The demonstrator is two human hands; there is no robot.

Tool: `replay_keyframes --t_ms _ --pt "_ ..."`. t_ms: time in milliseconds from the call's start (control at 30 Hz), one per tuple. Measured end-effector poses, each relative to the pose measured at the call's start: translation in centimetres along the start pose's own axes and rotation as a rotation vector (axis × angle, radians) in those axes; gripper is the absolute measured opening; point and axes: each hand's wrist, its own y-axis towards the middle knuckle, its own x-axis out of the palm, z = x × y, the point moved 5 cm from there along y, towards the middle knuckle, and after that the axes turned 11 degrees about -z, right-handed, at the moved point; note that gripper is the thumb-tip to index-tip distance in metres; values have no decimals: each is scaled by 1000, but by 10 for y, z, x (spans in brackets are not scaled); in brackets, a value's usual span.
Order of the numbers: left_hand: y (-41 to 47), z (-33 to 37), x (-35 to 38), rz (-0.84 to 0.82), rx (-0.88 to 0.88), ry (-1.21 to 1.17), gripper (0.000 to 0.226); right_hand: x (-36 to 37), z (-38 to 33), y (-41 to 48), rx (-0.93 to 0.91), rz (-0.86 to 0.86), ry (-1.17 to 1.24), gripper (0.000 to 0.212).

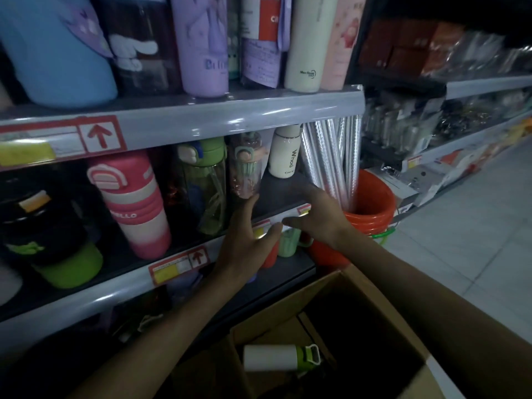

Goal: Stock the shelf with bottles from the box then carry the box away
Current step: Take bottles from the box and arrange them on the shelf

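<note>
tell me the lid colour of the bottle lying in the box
The lid is green, on a white bottle; it shows best in the head view.

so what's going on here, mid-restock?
A person is stocking the grey-edged middle shelf by hand. The left hand reaches to the base of a clear pink bottle with a green cap, fingers straight, not wrapped round it. The right hand hovers open over the bare spot beside a small white flask. Below, the open brown cardboard box holds a white bottle with a green lid, lying on its side.
</note>
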Motion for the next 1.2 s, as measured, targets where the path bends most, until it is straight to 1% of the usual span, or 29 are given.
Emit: replay_keyframes --t_ms 67,167,333,400,467,567,633,767,900,967,1000,1100,1200 --pt "-14 -2 0 -31 -10 41 92 0 -1 -14 0 -20 -50 77" --pt "-30 -7 3 -110 19 92 86 2 3 -36 4 -72 -126 73" --pt "-42 -4 6 -176 139 289 80 0 8 -80 58 -210 -340 106" --pt "-42 -1 11 -167 192 394 77 -1 12 -97 92 -244 -379 111" --pt "-42 4 21 -175 282 534 74 -2 20 -113 120 -272 -401 113" --pt "-45 4 41 -257 379 662 74 1 36 -132 163 -297 -463 114" --pt "-48 -4 54 -340 359 751 78 4 46 -144 208 -337 -477 112" --pt "-51 -31 81 -550 241 935 82 18 63 -168 249 -416 -463 103" --pt "-54 -69 103 -753 104 1029 86 45 89 -187 304 -527 -445 99" --pt "-57 -96 113 -820 72 1081 90 57 104 -193 340 -578 -430 99" --pt "-60 -109 118 -847 57 1102 88 63 112 -196 355 -596 -428 97" --pt "-71 -149 135 -924 -41 1128 84 84 135 -203 392 -628 -462 82" --pt "-83 -192 155 -1012 -111 1168 82 114 148 -211 368 -699 -541 66"
